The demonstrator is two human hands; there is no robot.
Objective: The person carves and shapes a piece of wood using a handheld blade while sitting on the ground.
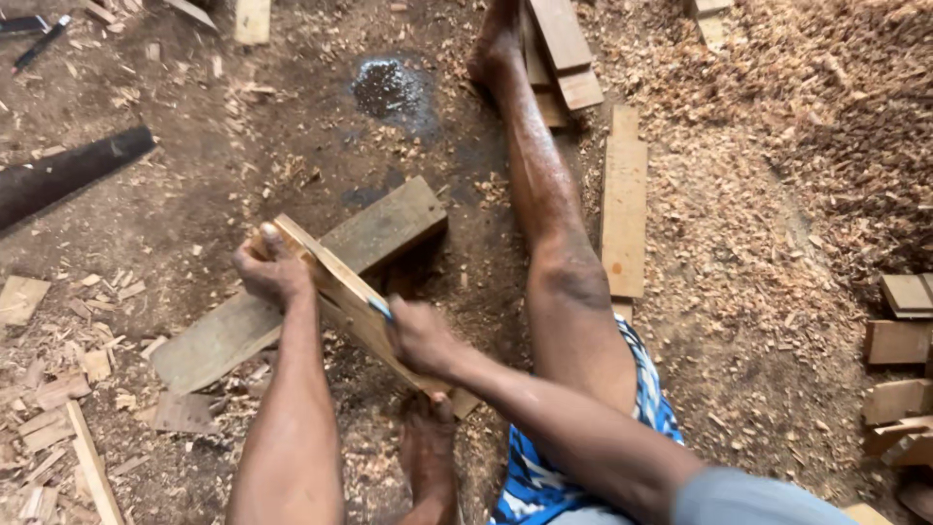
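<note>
I sit on a dirt floor with one leg stretched out. My left hand [272,270] grips the upper end of a light wooden slat [335,287] that slants across a grey plank [301,282] lying on the ground. My right hand [420,338] is closed on a small blue-handled tool [381,309] pressed against the slat's edge. My foot [428,428] rests against the slat's lower end. What kind of tool it is cannot be told, since only the blue tip shows.
Wood shavings [797,146] pile up at the right. Several boards [624,199] lie beside my outstretched leg [544,194]. Offcuts [899,340] stack at the right edge, wood chips [58,389] scatter at the left, a dark pipe [68,170] lies far left, and a wet patch [389,87] lies ahead.
</note>
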